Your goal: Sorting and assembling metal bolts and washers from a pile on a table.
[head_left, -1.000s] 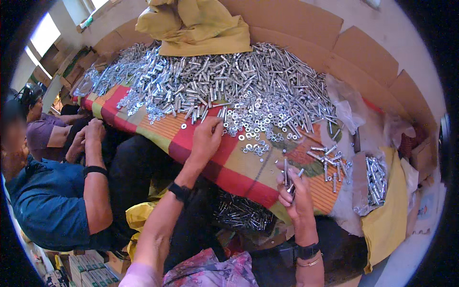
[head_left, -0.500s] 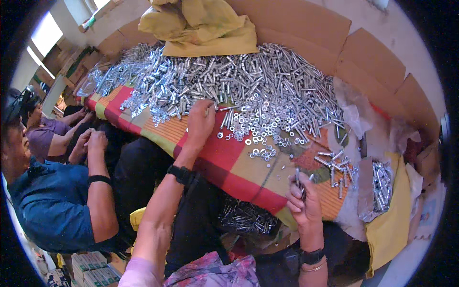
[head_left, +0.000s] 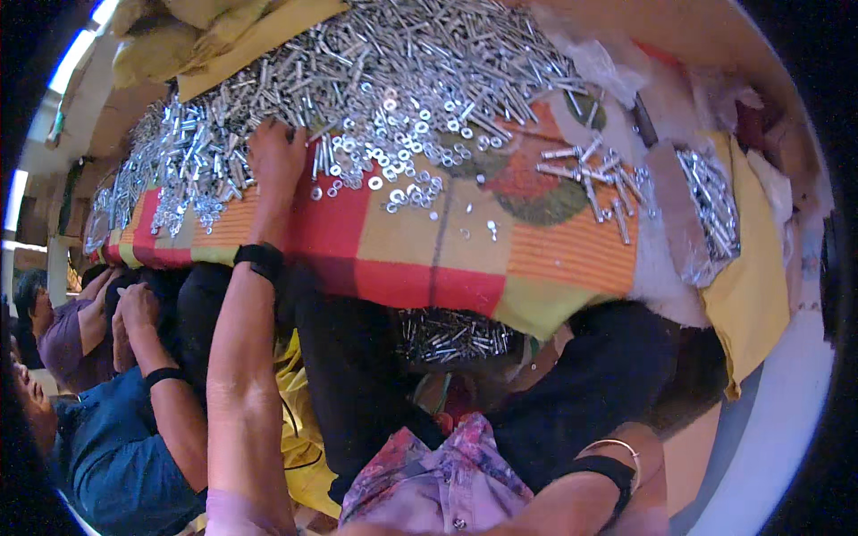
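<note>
My left hand [head_left: 277,154] reaches onto the near edge of a large heap of silvery metal bolts [head_left: 402,58]. Its fingers are bent down and apart among the bolts, with the tips partly hidden. Just right of it, a few bolts lie side by side on a red patch of the checked cloth [head_left: 313,241], and loose washers [head_left: 407,147] spread beyond them. My right hand is out of view; only the forearm [head_left: 559,500] shows at the lower edge, bent inward across my front. Several sleeved bolts [head_left: 594,174] form a small separate group at the right.
An open package [head_left: 710,210] of bolts stands at the right beside a yellow sack [head_left: 755,268]. More bolts [head_left: 456,335] lie below the cloth's front edge. Another yellow sack [head_left: 268,31] rests on the heap. At the left sits a co-worker in a teal shirt [head_left: 125,456], another person beyond.
My view has tilted down and turned right. My right hand, which held metal pieces above the cloth, has dropped out of view. My left hand stays at the heap's edge, its fingers now spread lower.
</note>
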The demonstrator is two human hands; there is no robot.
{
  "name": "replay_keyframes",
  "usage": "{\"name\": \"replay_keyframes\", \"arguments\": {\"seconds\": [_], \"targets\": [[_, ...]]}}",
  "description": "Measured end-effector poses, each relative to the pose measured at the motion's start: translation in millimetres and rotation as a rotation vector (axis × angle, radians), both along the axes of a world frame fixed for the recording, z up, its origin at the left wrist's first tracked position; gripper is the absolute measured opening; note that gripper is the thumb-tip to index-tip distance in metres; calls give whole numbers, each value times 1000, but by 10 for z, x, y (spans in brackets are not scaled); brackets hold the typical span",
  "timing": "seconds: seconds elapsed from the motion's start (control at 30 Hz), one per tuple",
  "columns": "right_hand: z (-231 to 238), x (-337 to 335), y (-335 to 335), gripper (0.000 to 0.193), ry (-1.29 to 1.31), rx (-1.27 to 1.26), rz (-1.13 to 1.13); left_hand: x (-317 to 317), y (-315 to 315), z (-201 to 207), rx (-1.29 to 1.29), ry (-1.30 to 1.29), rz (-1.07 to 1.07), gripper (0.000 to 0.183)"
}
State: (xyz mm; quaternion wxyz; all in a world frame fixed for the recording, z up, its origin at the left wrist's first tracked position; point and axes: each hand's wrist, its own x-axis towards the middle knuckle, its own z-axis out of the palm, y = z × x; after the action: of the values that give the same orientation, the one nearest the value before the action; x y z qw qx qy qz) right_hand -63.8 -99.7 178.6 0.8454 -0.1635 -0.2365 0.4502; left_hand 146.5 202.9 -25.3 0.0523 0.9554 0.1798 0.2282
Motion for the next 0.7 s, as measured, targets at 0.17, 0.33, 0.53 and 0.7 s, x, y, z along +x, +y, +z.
{"name": "replay_keyframes", "arguments": {"seconds": [0.17,0.33,0.53,0.7], "targets": [[87,-140,-135,19,109,-2,94,-83,-6,-54,2,-94,-4,22],[83,-102,-289,23,-105,-140,-51,10,65,-145,-82,-172,-58,21],[-242,139,-431,30,-560,-143,-181,-117,-114,-176,-116,-352,-166,20],[-739,858,-269,19,-96,-774,-240,-581,-320,98,-516,-405,-121,18]]}}
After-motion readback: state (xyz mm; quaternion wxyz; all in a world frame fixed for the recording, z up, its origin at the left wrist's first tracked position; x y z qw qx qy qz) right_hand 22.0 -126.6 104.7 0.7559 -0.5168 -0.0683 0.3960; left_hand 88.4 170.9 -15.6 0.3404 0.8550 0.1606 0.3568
